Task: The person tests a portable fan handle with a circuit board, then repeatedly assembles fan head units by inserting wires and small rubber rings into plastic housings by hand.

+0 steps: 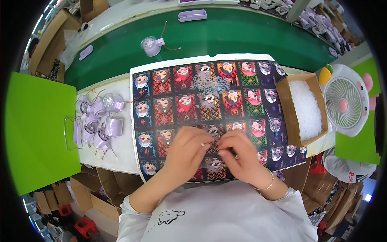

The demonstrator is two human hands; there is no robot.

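Note:
Over the printed sheet [187, 115] with its rows of cartoon characters, my left hand [187, 147] and my right hand [242, 155] work close together near the front edge. Thumb and fingertips are pinched on both hands. A small pale bit shows at the left fingertips; what either hand holds is too small to name. Beyond them, a loose pile of small clear rings [209, 84] lies on the sheet. To the right of my right hand rests a thin tool with a blue part [275, 130].
An open cardboard box [291, 121] holds small whitish translucent pieces [304, 109]. Beside it stands a white fan [342, 103]. Several lilac housings with wires [98, 117] sit at left, near a green board [44, 129]. Another lilac unit [151, 46] lies on the green belt [121, 52].

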